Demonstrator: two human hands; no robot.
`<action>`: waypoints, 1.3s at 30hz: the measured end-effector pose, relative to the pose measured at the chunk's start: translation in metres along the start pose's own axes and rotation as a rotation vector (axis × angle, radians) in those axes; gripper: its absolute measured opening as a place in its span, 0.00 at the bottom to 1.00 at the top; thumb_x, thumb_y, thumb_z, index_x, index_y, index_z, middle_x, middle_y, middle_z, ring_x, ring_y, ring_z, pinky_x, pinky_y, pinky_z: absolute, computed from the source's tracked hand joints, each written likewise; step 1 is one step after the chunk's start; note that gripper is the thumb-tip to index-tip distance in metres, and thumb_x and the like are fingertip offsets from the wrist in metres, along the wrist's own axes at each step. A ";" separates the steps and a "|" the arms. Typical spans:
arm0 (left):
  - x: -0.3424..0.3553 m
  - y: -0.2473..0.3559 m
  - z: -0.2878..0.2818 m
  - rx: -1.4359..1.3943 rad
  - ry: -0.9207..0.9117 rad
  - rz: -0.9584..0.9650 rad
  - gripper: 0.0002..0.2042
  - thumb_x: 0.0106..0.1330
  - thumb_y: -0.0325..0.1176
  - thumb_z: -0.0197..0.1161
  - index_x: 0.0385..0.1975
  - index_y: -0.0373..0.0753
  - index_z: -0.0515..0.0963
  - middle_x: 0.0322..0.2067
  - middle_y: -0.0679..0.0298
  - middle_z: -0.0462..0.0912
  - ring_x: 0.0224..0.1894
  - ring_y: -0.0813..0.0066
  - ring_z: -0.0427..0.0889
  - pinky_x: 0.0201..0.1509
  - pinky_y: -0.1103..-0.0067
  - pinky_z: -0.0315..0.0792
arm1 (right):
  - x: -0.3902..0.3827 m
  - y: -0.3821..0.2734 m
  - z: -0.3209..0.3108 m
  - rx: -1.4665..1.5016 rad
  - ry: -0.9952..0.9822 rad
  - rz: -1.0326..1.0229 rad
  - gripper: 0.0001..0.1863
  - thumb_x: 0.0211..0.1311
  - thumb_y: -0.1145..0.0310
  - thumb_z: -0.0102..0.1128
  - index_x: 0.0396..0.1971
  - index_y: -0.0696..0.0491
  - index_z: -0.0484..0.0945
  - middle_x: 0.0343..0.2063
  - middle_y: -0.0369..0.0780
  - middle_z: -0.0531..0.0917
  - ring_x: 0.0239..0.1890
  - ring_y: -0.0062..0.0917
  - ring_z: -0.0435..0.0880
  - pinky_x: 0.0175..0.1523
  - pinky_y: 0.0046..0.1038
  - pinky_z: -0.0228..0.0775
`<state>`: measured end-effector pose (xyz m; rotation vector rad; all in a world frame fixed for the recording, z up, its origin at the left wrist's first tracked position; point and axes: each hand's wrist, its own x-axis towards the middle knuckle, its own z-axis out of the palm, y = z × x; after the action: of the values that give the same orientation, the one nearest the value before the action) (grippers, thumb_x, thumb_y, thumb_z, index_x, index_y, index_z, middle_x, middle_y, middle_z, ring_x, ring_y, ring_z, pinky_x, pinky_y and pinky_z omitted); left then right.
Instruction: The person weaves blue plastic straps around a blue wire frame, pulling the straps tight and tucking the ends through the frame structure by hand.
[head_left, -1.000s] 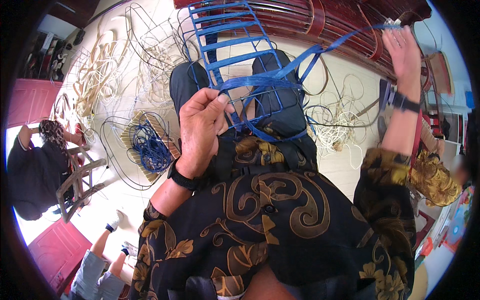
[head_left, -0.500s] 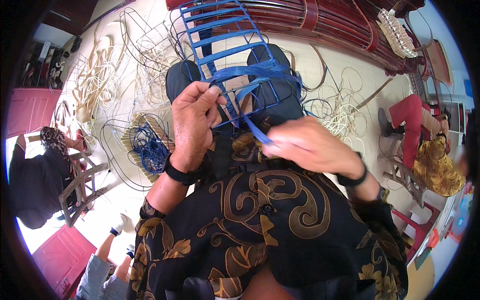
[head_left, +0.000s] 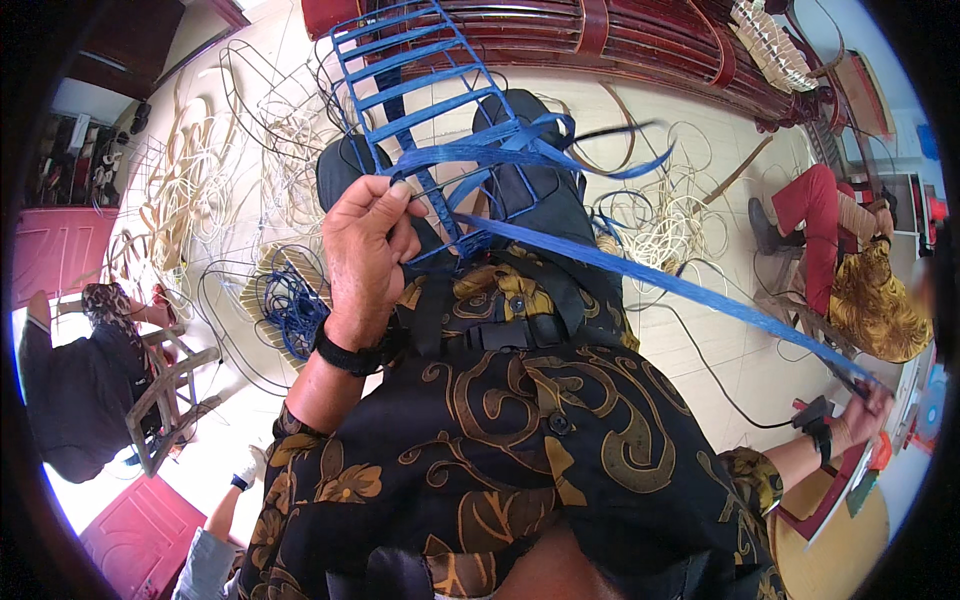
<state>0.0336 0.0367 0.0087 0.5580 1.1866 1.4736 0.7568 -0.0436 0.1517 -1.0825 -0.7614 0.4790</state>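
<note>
A ladder-like frame [head_left: 420, 97] wrapped in blue strip rests across my knees, its rungs running away from me. My left hand [head_left: 372, 235] is closed in a pinch at the frame's left side, near a thin dark rod and a blue strand. From the frame's near end a flat blue strip [head_left: 640, 270] runs taut to the far right. My right hand [head_left: 865, 408] grips that strip at arm's length, its fingers closed. Another blue strip [head_left: 630, 170] loops loosely over the frame's right side, its tip blurred.
Pale coiled cane strands [head_left: 660, 215] lie on the floor right of my knees, with more cane [head_left: 195, 170] at left. A tangle of blue strip [head_left: 292, 305] sits by my left arm. Beyond the frame stands a dark red bench [head_left: 660, 35]. Other people sit at both sides.
My right hand has swung from beside the frame out to the far right, drawing the blue strip long and straight. My left hand keeps its pinch; the view has shifted slightly.
</note>
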 end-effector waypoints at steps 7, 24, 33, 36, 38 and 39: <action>-0.004 -0.002 -0.003 -0.015 0.036 0.012 0.06 0.71 0.27 0.55 0.32 0.33 0.74 0.26 0.58 0.80 0.12 0.87 0.58 0.17 0.85 0.55 | -0.032 0.175 0.120 -1.279 -0.499 -0.139 0.16 0.63 0.58 0.59 0.37 0.57 0.79 0.33 0.39 0.80 0.36 0.24 0.77 0.43 0.27 0.68; -0.006 -0.002 0.005 -0.021 0.099 -0.006 0.05 0.70 0.26 0.57 0.33 0.31 0.75 0.26 0.57 0.80 0.12 0.88 0.59 0.18 0.85 0.55 | -0.169 0.339 0.447 -0.675 -1.486 -0.008 0.14 0.59 0.64 0.64 0.43 0.53 0.80 0.39 0.44 0.82 0.46 0.32 0.80 0.52 0.33 0.71; -0.001 0.001 0.003 -0.042 0.090 -0.016 0.05 0.70 0.26 0.57 0.33 0.32 0.75 0.27 0.58 0.81 0.13 0.88 0.59 0.18 0.86 0.55 | -0.049 0.189 0.486 -0.355 -1.671 0.287 0.14 0.64 0.57 0.64 0.24 0.49 0.77 0.17 0.25 0.71 0.19 0.07 0.68 0.24 0.13 0.58; -0.002 0.003 0.003 -0.023 0.085 -0.014 0.05 0.70 0.26 0.57 0.33 0.32 0.75 0.27 0.58 0.81 0.13 0.88 0.59 0.18 0.86 0.55 | -0.022 0.167 0.538 -0.758 -1.963 -0.269 0.17 0.66 0.56 0.59 0.22 0.52 0.76 0.15 0.27 0.68 0.17 0.09 0.64 0.22 0.17 0.54; 0.000 0.002 0.004 -0.003 0.086 -0.023 0.04 0.70 0.26 0.57 0.33 0.32 0.75 0.28 0.59 0.81 0.13 0.89 0.59 0.19 0.86 0.55 | -0.035 0.176 0.574 -0.836 -2.037 -0.715 0.16 0.62 0.57 0.58 0.27 0.57 0.82 0.28 0.39 0.85 0.30 0.35 0.82 0.37 0.33 0.72; -0.002 0.002 0.005 0.010 0.102 -0.022 0.04 0.70 0.26 0.57 0.33 0.32 0.76 0.28 0.59 0.81 0.14 0.89 0.59 0.19 0.86 0.56 | -0.031 0.196 0.581 -0.607 -2.040 -0.712 0.14 0.60 0.61 0.60 0.27 0.58 0.81 0.25 0.37 0.83 0.29 0.26 0.81 0.37 0.28 0.71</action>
<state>0.0372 0.0367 0.0130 0.4802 1.2765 1.4930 0.3019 0.3664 0.1140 -0.3836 -3.0828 0.6335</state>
